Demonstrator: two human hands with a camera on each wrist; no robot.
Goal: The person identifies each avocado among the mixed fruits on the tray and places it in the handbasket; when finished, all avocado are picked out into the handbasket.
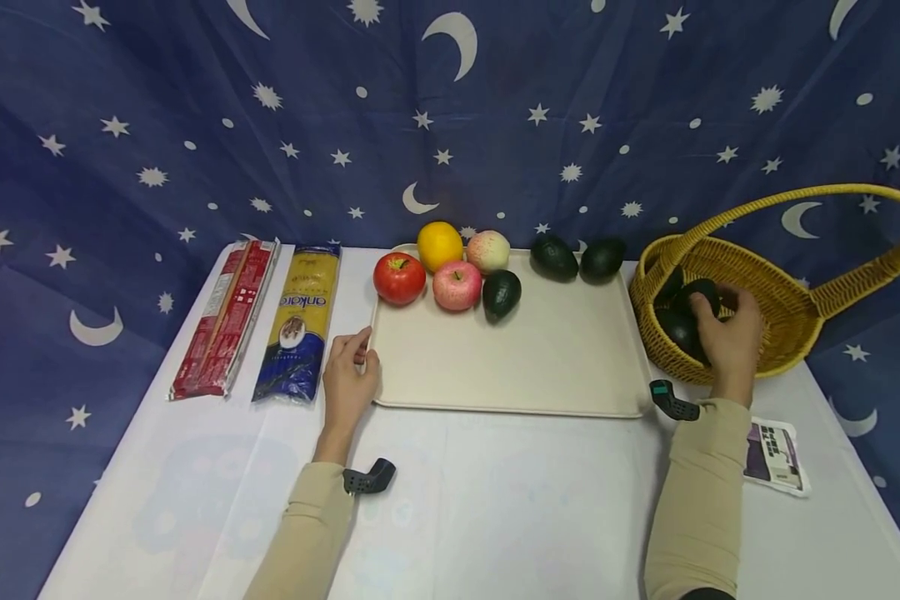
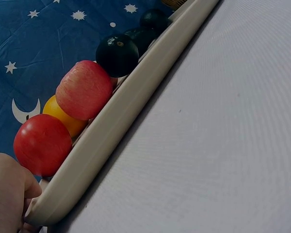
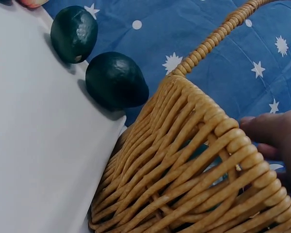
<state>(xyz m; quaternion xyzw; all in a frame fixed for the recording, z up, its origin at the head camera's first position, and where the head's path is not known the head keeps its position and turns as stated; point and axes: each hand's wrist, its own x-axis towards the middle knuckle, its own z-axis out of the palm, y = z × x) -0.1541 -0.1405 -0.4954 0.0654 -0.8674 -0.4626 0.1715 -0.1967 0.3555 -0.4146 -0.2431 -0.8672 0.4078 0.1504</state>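
Head: white table (image 1: 540,500), seemingly cloth backdrop (image 1: 495,100)

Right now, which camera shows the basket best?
The head view: it shows the basket from above, with its handle and avocados inside. The right wrist view gives a close-up of its woven side and part of the handle; the left wrist view catches only a sliver.

A white bench (image 1: 532,500) is carrying a tray (image 1: 510,367) at twelve o'clock, a basket (image 1: 651,332) at two and a small packet (image 1: 778,457) at three; a red pack (image 1: 225,325) and a blue-and-yellow pack (image 1: 297,321) are lying side by side at ten.
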